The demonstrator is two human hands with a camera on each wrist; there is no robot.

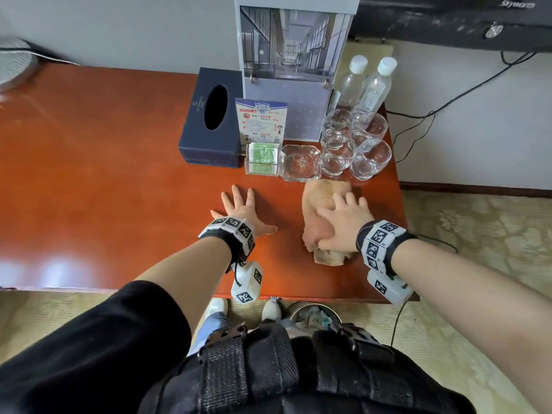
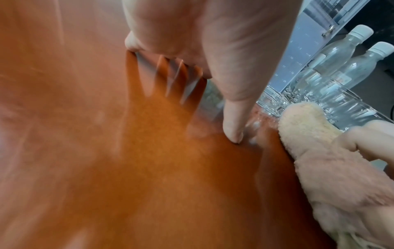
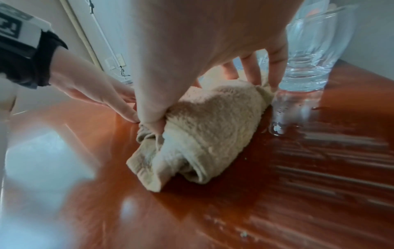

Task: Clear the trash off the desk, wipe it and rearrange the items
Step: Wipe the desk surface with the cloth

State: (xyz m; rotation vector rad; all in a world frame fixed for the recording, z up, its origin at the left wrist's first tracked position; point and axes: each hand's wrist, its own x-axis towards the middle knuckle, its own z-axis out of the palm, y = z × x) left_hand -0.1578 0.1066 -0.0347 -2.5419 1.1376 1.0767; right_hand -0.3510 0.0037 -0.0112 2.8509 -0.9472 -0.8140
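A crumpled beige cloth (image 1: 321, 192) (image 3: 213, 126) (image 2: 304, 126) lies on the glossy red-brown desk (image 1: 104, 174), near its right end. My right hand (image 1: 343, 222) (image 3: 192, 50) presses down on the cloth, fingers spread over the top and the thumb pushed into a fold at the near end. My left hand (image 1: 239, 210) (image 2: 232, 118) (image 3: 91, 84) rests flat on the bare wood just left of the cloth, fingers spread, holding nothing. The cloth's far end almost touches a drinking glass (image 3: 315, 50).
Behind the hands stand a dark tissue box (image 1: 209, 121), a sign card (image 1: 260, 121), a holder of green packets (image 1: 263, 158), a glass ashtray (image 1: 300, 162), several glasses (image 1: 355, 141), two water bottles (image 1: 367, 82) and a picture stand (image 1: 295, 55). A waste bin (image 1: 313, 315) sits under the desk's front edge.
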